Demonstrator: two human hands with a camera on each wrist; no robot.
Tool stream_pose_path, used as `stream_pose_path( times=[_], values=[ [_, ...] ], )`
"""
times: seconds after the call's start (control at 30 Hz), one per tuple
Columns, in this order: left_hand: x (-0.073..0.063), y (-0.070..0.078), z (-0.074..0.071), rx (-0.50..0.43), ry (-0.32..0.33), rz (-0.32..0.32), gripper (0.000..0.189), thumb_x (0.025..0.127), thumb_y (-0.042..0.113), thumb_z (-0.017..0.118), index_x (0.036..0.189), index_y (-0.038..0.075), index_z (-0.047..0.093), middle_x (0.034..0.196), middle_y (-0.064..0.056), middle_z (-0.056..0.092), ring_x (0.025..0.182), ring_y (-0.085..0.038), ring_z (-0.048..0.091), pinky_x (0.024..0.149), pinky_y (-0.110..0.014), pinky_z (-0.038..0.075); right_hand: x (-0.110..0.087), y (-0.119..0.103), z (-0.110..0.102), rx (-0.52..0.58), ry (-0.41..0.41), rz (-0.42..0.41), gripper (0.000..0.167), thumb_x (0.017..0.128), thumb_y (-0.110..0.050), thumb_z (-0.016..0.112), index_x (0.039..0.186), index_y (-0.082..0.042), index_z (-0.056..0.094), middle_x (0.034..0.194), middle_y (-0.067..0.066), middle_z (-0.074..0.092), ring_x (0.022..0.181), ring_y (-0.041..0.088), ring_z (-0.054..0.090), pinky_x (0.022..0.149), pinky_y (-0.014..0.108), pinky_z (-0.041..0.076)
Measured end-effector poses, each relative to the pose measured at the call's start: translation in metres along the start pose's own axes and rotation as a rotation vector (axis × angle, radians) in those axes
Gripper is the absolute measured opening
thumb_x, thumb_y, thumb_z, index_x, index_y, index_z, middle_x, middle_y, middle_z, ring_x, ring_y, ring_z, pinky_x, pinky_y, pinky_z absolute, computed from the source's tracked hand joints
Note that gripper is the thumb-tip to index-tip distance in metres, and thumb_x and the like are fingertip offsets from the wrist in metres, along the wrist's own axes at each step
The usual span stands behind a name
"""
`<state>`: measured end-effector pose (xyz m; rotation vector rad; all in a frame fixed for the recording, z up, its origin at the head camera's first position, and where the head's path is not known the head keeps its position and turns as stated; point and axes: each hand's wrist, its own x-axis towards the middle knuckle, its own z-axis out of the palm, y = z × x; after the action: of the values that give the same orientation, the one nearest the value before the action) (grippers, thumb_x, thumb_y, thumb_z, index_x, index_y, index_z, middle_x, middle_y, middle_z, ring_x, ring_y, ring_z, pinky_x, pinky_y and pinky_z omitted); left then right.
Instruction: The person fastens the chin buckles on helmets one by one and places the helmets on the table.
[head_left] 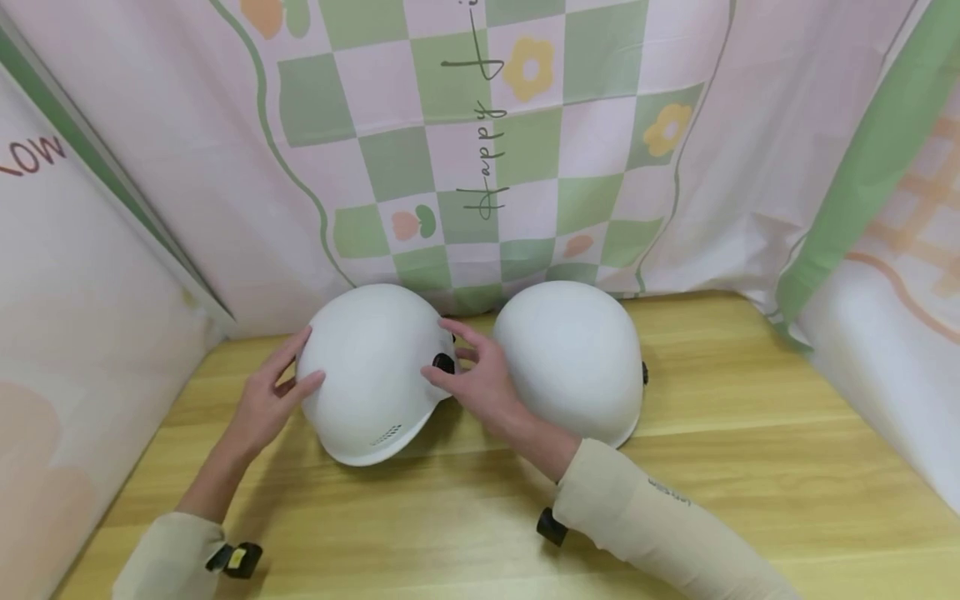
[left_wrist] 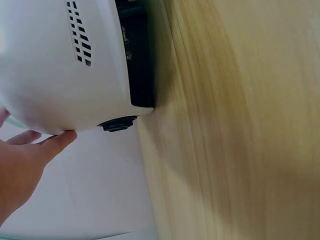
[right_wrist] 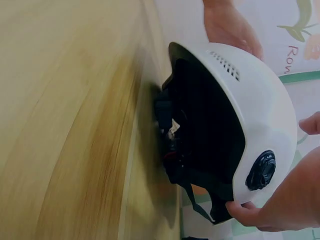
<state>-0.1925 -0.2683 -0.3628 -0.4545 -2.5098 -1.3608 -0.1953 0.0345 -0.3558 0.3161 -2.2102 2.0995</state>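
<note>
A white helmet (head_left: 371, 367) with a black side knob (right_wrist: 261, 170) and small slotted vents (left_wrist: 80, 35) is between both hands, tilted so its dark inside shows in the right wrist view. My left hand (head_left: 266, 400) touches the smooth shell on its left with fairly straight, spread fingers. On the opposite side, my right hand (head_left: 480, 379) grips the helmet near the knob, thumb on the shell and fingers by the rim. A black strap (right_wrist: 200, 205) hangs from the rim. Just right of my right hand stands a second white helmet (head_left: 570, 358), dome up.
Both helmets are toward the back of a wood-grain table (head_left: 450, 525). A patterned cloth (head_left: 525, 150) hangs behind them, and a pale side cloth (head_left: 90, 275) borders the left. Black wrist cameras (head_left: 551, 527) are on both sleeves.
</note>
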Motion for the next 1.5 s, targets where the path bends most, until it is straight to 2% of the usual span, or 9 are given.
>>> stream_pose_path(
  times=[0.13, 0.3, 0.43, 0.63, 0.73, 0.97, 1.23, 1.37, 1.5],
  values=[
    [0.000, 0.001, 0.000, 0.000, 0.005, -0.002, 0.064, 0.097, 0.011, 0.067, 0.155, 0.010, 0.039, 0.156, -0.017, 0.036, 0.141, -0.039, 0.034, 0.099, -0.042, 0.043, -0.001, 0.001, 0.001, -0.062, -0.021, -0.058, 0.058, 0.081, -0.007, 0.082, 0.136, -0.014, 0.063, 0.144, 0.007, 0.052, 0.112, 0.035, 0.054, 0.077, 0.038, 0.054],
    [0.001, 0.003, -0.002, 0.006, 0.010, -0.001, 0.064, 0.096, 0.011, 0.068, 0.153, 0.006, 0.040, 0.155, -0.020, 0.037, 0.139, -0.043, 0.036, 0.097, -0.044, 0.043, 0.000, 0.002, 0.001, -0.060, -0.041, -0.105, 0.059, 0.081, -0.005, 0.082, 0.136, -0.012, 0.062, 0.143, 0.006, 0.053, 0.110, 0.033, 0.056, 0.076, 0.036, 0.055],
    [0.001, 0.004, -0.003, 0.007, 0.002, -0.004, 0.065, 0.097, 0.012, 0.067, 0.154, 0.006, 0.038, 0.155, -0.021, 0.035, 0.139, -0.044, 0.036, 0.097, -0.047, 0.043, 0.000, 0.001, -0.001, -0.036, -0.053, -0.087, 0.059, 0.083, -0.007, 0.081, 0.138, -0.012, 0.061, 0.145, 0.004, 0.051, 0.112, 0.032, 0.056, 0.078, 0.036, 0.055],
    [0.001, 0.006, -0.003, 0.036, -0.003, -0.014, 0.064, 0.100, 0.016, 0.062, 0.156, 0.008, 0.033, 0.156, -0.024, 0.032, 0.136, -0.049, 0.037, 0.098, -0.062, 0.042, 0.004, 0.000, -0.004, 0.061, -0.062, -0.065, 0.057, 0.086, -0.004, 0.078, 0.139, -0.009, 0.060, 0.150, 0.005, 0.046, 0.122, 0.036, 0.054, 0.094, 0.046, 0.051],
    [0.002, 0.006, -0.002, 0.033, 0.009, -0.016, 0.062, 0.101, 0.018, 0.059, 0.156, 0.007, 0.033, 0.156, -0.024, 0.030, 0.135, -0.048, 0.036, 0.097, -0.064, 0.043, 0.006, -0.002, -0.006, 0.094, -0.067, -0.056, 0.056, 0.086, -0.002, 0.076, 0.139, -0.008, 0.060, 0.152, 0.010, 0.043, 0.123, 0.039, 0.054, 0.092, 0.048, 0.052],
    [0.002, 0.007, -0.003, 0.010, 0.050, 0.020, 0.055, 0.100, 0.014, 0.059, 0.152, 0.008, 0.041, 0.153, -0.019, 0.034, 0.133, -0.043, 0.037, 0.099, -0.063, 0.041, 0.011, -0.009, -0.010, 0.121, -0.071, -0.050, 0.056, 0.086, -0.001, 0.075, 0.139, -0.006, 0.059, 0.150, 0.009, 0.043, 0.118, 0.035, 0.058, 0.081, 0.036, 0.055],
    [0.002, 0.012, -0.006, -0.002, 0.068, 0.032, 0.052, 0.098, 0.010, 0.060, 0.148, 0.007, 0.046, 0.150, -0.015, 0.039, 0.131, -0.035, 0.038, 0.094, -0.033, 0.040, 0.019, -0.017, -0.014, 0.158, -0.088, -0.073, 0.051, 0.087, 0.005, 0.073, 0.136, 0.001, 0.059, 0.139, 0.013, 0.055, 0.113, 0.034, 0.060, 0.080, 0.028, 0.054],
    [0.002, 0.013, -0.007, -0.001, 0.061, 0.031, 0.054, 0.098, 0.011, 0.061, 0.150, 0.009, 0.045, 0.151, -0.014, 0.038, 0.133, -0.035, 0.037, 0.094, -0.034, 0.040, 0.022, -0.017, -0.013, 0.156, -0.090, -0.072, 0.048, 0.086, 0.008, 0.072, 0.133, 0.003, 0.061, 0.136, 0.012, 0.058, 0.109, 0.033, 0.061, 0.080, 0.028, 0.053],
    [0.003, 0.013, -0.007, -0.003, 0.055, 0.037, 0.057, 0.097, 0.012, 0.062, 0.151, 0.011, 0.044, 0.153, -0.015, 0.037, 0.134, -0.037, 0.035, 0.094, -0.043, 0.040, 0.025, -0.017, -0.012, 0.130, -0.095, -0.109, 0.047, 0.085, 0.010, 0.072, 0.130, 0.004, 0.062, 0.134, 0.013, 0.060, 0.108, 0.032, 0.061, 0.091, 0.036, 0.052]
  ],
)
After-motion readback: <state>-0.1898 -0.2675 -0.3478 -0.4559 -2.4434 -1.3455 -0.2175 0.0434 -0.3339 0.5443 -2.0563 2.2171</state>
